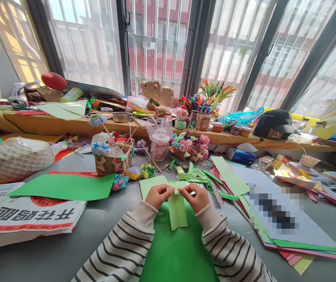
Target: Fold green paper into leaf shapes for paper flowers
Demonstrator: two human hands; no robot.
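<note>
My left hand [159, 196] and my right hand [196, 196] meet over the middle of the desk, thumbs and forefingers pinched on the top end of a light green paper strip [177, 213]. The strip hangs down between them and has a crease along it. Beneath lies a large dark green sheet [179, 254]. A light green paper piece [149, 185] rests just beyond my left hand. Past my right hand are several folded green paper strips [195, 176]. What the fingertips do at the strip's top is partly hidden.
A basket [113, 160] with paper flowers stands beyond my left hand, near a plastic cup [160, 145] and colourful small flowers [189, 145]. A green sheet [65, 186] covers a printed bag [29, 215] at left. Stacked paper [311, 231] lies at right, near a tissue pack [241, 154].
</note>
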